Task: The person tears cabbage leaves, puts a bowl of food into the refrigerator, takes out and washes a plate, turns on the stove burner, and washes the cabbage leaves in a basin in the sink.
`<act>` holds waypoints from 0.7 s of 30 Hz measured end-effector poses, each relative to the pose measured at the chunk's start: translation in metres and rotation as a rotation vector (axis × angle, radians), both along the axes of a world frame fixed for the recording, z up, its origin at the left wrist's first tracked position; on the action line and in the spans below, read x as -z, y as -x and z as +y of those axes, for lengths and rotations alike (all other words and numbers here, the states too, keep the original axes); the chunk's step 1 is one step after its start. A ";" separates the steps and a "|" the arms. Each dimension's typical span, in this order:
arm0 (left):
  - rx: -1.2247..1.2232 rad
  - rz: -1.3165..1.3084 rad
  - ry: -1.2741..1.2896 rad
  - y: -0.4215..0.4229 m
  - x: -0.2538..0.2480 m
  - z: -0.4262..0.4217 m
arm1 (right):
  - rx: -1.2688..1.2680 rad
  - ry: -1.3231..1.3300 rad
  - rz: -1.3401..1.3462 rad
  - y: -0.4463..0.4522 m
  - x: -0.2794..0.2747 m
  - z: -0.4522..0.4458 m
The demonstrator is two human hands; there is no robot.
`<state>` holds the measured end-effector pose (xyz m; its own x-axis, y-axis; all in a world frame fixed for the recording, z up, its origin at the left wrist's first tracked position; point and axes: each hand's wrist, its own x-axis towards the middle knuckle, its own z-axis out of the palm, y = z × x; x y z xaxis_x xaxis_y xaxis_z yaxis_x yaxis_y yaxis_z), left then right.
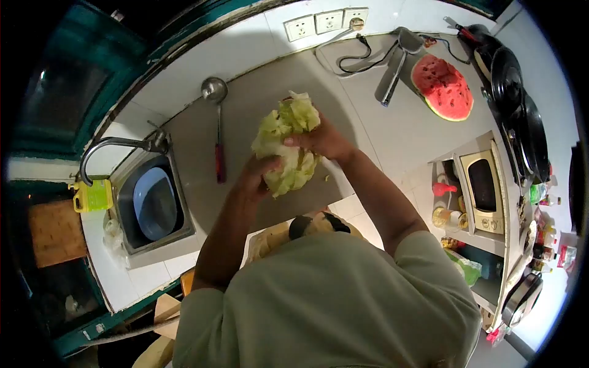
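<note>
Forearms angled in from seven and four o'clock, a person's left hand and right hand curl partway around leafy lettuce over the counter, both grips on it, thumbs across its face, other fingers largely hidden. Beyond, a ladle lies at ten o'clock, cut watermelon at two.

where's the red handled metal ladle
In the head view, the ladle lies left of centre, between the grey metal sink and the pale green leafy vegetable.
</note>
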<state>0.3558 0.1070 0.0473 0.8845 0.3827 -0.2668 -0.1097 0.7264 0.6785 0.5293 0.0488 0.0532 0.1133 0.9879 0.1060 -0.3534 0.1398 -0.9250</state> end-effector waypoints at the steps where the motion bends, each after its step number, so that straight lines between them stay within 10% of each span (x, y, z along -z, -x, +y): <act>1: 0.020 0.077 -0.052 -0.001 -0.008 0.000 | 0.032 0.020 0.034 0.000 0.002 0.000; 12: 0.085 0.159 -0.164 0.002 -0.013 0.007 | 0.414 0.031 0.069 0.003 0.036 0.008; 15: 0.075 0.151 0.022 0.002 -0.005 0.009 | 0.162 0.018 0.335 -0.001 0.032 -0.005; 21: 0.034 0.190 -0.060 0.002 -0.021 -0.007 | 0.014 0.018 -0.006 -0.012 0.010 -0.011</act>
